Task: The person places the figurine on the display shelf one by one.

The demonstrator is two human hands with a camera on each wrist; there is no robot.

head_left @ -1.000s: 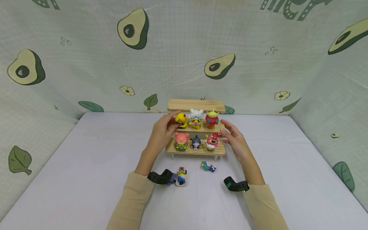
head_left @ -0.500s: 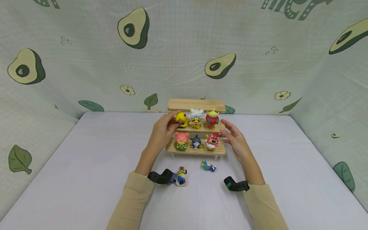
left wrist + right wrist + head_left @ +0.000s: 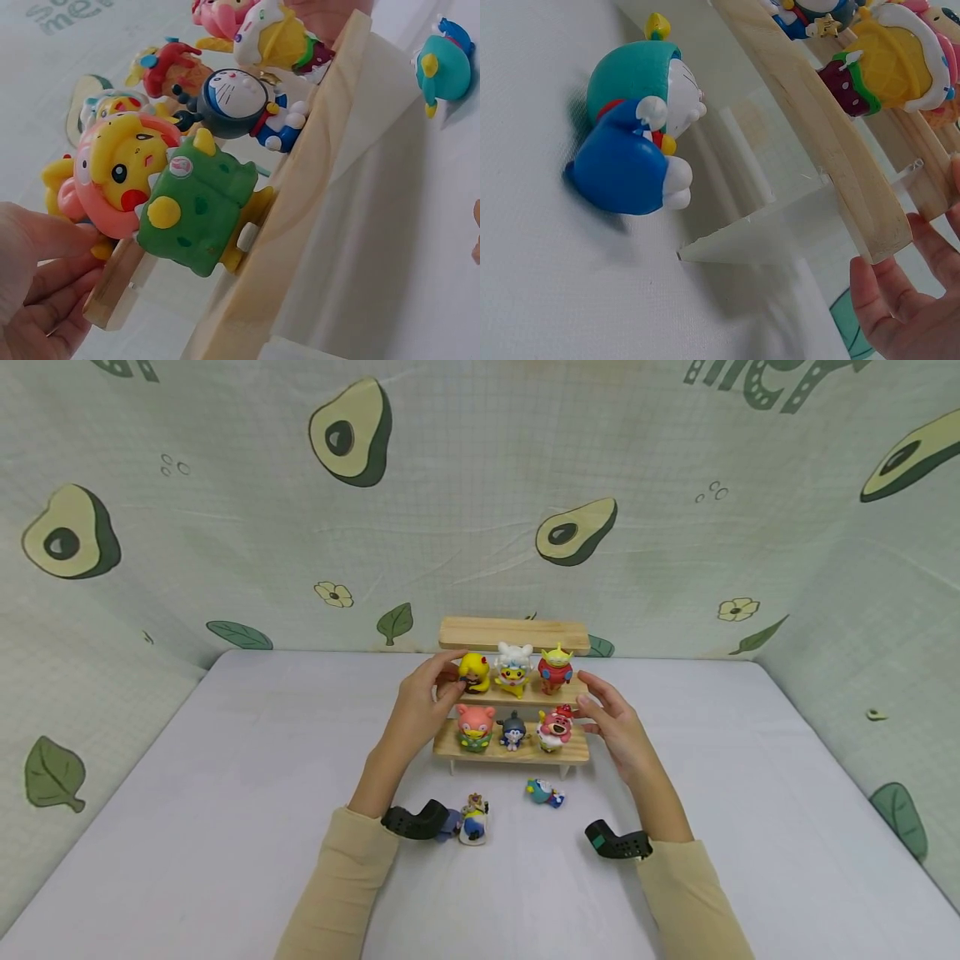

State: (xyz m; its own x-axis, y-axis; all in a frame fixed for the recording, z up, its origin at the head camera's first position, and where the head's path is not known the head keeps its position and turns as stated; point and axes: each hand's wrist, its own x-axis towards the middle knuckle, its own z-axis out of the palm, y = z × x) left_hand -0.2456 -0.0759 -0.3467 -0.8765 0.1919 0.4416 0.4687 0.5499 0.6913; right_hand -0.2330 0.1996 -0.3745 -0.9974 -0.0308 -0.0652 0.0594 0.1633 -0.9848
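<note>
My left hand [image 3: 420, 697] is at the left end of the middle shelf, with thumb and index finger on either side of a yellow-haired figurine [image 3: 474, 670]. My right hand [image 3: 618, 722] rests its fingertips against the right end of the wooden tiered display stand [image 3: 480, 752], fingers loosely bent. Beside the yellow-haired figurine stand a yellow figurine in a white hood [image 3: 513, 672] and a red-clad one [image 3: 555, 670]. The lower shelf carries a pink-hooded figurine in green [image 3: 199, 202], a small dark-hooded one [image 3: 236, 97] and a pink one on an ice-cream cone [image 3: 555, 729].
In front of the stand, a teal-hooded blue figurine [image 3: 630, 150] lies on the white tabletop. Left of it, a crowned figurine [image 3: 473, 825] lies by a bluish-purple one [image 3: 448, 827], partly hidden by the left wrist camera. The top shelf [image 3: 513, 633] is bare; a printed cloth hangs behind.
</note>
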